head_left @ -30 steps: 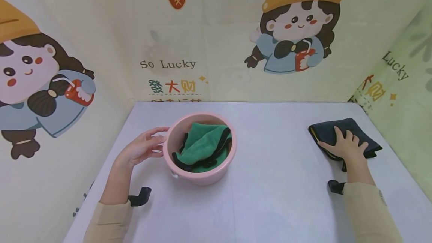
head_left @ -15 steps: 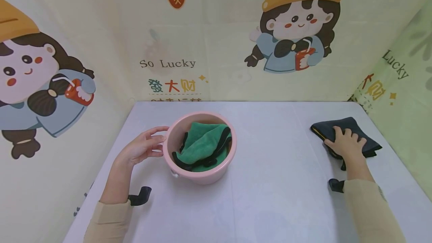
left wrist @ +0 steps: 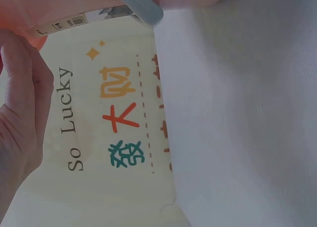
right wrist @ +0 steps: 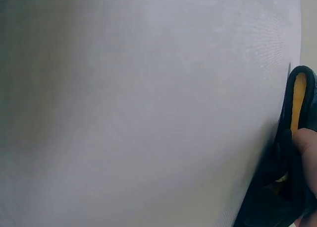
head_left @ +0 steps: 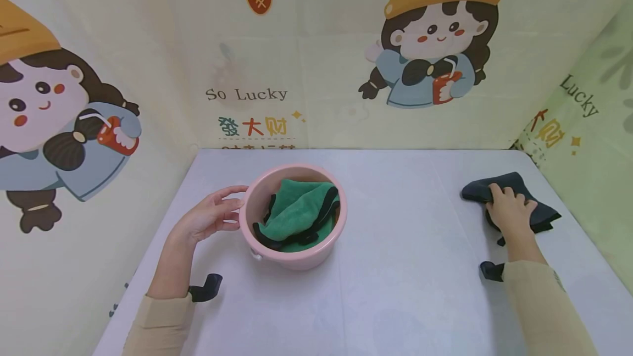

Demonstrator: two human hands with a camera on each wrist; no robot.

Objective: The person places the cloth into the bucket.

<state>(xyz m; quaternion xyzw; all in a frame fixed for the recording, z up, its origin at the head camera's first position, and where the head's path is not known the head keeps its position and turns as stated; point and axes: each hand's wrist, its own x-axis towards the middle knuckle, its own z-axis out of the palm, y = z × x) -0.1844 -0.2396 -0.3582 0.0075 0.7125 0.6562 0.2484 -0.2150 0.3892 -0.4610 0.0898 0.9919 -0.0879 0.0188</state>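
A pink bucket (head_left: 299, 260) stands on the white table left of the middle, with a green towel (head_left: 296, 210) edged in black inside it. My left hand (head_left: 210, 216) touches the bucket's left side near the rim, its fingers fairly straight and lightly bent; the left wrist view shows the hand (left wrist: 22, 88) beside the bucket wall. At the table's right, my right hand (head_left: 511, 210) grips a folded dark navy towel (head_left: 541, 210). In the right wrist view a thumb (right wrist: 308, 147) presses into that towel (right wrist: 270, 202), whose yellow inside shows in the fold.
The white table (head_left: 395, 290) has its back edge against a cream cloth backdrop (head_left: 336, 70) printed with cartoon figures. A grey-blue handle (left wrist: 141, 6) hangs at the bucket's side in the left wrist view.
My right hand has gathered the navy towel: its left corner has drawn in and lifted slightly, and the fingers have closed on it. The left hand and bucket have stayed put.
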